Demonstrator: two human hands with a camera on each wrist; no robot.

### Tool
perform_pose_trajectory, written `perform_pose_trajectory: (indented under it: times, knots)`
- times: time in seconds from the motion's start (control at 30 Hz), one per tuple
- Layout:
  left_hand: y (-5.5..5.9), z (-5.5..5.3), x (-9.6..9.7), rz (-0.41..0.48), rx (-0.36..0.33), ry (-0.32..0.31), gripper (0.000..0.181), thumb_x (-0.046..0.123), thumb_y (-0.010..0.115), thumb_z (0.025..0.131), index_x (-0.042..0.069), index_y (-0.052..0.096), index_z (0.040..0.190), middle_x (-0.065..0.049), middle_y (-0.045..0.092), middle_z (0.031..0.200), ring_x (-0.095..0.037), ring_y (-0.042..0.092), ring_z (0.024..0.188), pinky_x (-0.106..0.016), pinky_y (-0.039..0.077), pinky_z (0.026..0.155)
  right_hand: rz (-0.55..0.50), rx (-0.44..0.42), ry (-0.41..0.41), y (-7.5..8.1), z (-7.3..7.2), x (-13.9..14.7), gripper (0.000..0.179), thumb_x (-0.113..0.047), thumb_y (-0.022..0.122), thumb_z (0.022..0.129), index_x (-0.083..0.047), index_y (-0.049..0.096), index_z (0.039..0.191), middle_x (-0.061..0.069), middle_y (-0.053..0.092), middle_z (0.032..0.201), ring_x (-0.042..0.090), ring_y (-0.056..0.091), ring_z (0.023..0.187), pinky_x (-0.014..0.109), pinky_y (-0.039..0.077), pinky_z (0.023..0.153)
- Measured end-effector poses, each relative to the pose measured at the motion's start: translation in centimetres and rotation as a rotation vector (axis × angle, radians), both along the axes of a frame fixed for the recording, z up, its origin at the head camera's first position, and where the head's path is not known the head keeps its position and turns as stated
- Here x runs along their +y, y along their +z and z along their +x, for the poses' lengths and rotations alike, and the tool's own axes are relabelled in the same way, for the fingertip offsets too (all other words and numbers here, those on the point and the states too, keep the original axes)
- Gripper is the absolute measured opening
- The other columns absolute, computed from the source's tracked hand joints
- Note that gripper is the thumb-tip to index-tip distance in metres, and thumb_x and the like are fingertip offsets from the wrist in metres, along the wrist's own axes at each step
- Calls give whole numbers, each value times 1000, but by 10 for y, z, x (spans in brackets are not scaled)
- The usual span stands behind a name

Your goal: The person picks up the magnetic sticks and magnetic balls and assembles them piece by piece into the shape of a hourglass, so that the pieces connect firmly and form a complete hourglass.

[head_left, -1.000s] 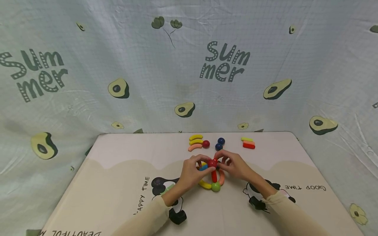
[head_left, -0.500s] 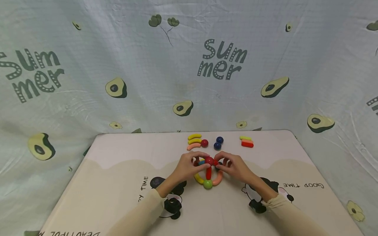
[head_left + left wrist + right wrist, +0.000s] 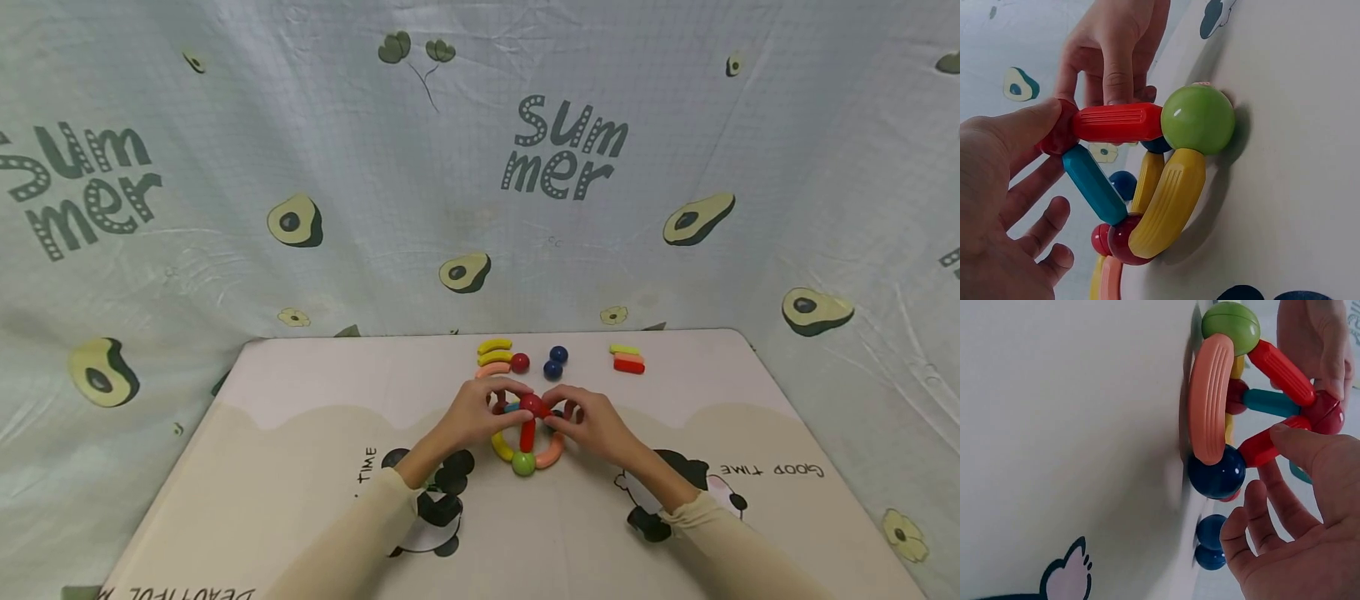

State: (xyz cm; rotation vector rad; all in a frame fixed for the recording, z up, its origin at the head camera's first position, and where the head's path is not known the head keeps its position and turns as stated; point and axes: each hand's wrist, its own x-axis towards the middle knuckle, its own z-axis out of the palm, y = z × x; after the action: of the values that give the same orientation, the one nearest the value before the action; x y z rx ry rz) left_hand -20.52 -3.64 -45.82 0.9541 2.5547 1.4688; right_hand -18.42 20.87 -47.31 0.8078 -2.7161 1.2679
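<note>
We see a small frame of balls and sticks standing near the middle of the table, with both of the person's hands on it. The left hand pinches the red ball at the top between thumb and fingers. The right hand grips a short red stick whose lower end meets a dark blue ball; its upper end is right by the top ball, though we cannot tell whether they touch. From that top ball we can follow a longer red stick down to the green ball and a blue stick down to a lower red ball. Around the base we find a yellow curved stick, another yellow one and a peach curved stick, joining the three base balls in a ring. Toward the back edge we see two blue balls together, a spare red ball beside some curved sticks, and a few straight pieces.
</note>
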Motion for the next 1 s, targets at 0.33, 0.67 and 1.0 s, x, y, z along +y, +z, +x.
perform_pose_trajectory:
  times: [0.33,0.67,1.0]
  knots:
    - [1,5,0,3,-15,-5,34,23,82,90,10,75,120,-2,73,102,-31,59,85,-21,44,63,-14,20,-8,-7,0,1,22,-10,79,91,-14,72,111,-4,71,103,10,57,79,27,53,69]
    - [-5,6,4,34,-7,15,34,24,84,87,9,76,117,0,73,98,-33,59,82,-21,45,63,-26,23,-30,-8,3,0,22,-11,81,90,-16,71,109,-7,69,100,11,56,77,26,52,69]
    - [-4,3,10,61,-14,-23,33,20,84,87,8,76,118,-3,72,95,-34,58,78,-20,37,60,-25,36,-11,-8,5,13,24,-15,81,90,-18,71,111,-8,70,101,13,59,79,28,53,68]
